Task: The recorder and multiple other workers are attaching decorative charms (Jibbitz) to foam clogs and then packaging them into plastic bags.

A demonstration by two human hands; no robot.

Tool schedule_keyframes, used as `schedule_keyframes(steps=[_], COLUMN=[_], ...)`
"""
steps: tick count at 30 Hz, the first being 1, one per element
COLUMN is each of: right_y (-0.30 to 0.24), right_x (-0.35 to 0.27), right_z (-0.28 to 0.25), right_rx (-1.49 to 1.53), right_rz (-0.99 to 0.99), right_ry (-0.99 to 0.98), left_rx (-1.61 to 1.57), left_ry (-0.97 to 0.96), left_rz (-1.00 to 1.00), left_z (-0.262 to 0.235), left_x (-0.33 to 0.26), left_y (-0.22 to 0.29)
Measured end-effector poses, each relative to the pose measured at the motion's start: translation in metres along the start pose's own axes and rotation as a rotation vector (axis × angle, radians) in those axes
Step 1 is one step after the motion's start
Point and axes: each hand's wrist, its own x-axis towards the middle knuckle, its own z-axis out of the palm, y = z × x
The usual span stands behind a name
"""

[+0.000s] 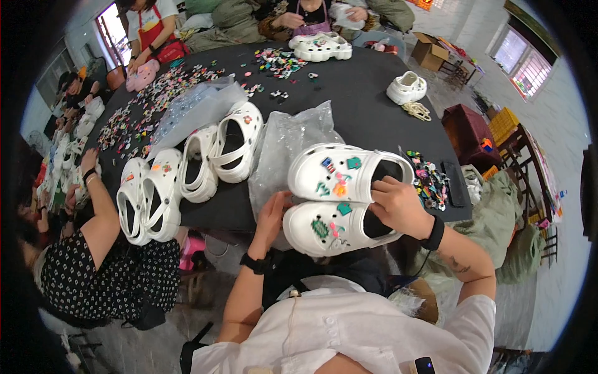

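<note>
A pair of white clogs [308, 177] is held side by side in front of me, toes to the left and over the table's near edge. Green, orange, pink and other coloured charms decorate their tops. My right hand [398, 202] is closed on the heel openings where the two shoes meet, some fingers hidden inside. At the toe end, my left hand [269, 218] grips the clogs, its fingertips partly behind them. Under the toes lies a crumpled clear plastic bag [283, 143].
Several white clogs [165, 193] stand at the table's left near edge. Loose charms [430, 177] lie by a black tray [453, 184] on the right; more charms [168, 93] spread far left. Another white clog [407, 88] sits far right. People work around the dark table [367, 118].
</note>
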Motion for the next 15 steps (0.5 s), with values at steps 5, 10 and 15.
schedule_keyframes(steps=[5,10,15], right_y=[-0.009,-0.020,-0.017], right_x=[0.000,0.002,-0.006], right_z=[-0.009,-0.015,-0.009], right_rx=[-0.147,-0.158,-0.110], right_rz=[-0.230,-0.294,-0.195], right_ry=[0.188,0.220,0.171], left_rx=[-0.042,0.243,0.210], left_ry=[0.036,0.049,0.054], left_rz=[-0.044,0.396,0.171], left_z=[-0.004,-0.009,0.006], left_x=[-0.006,-0.009,-0.031], left_y=[-0.014,-0.021,-0.020])
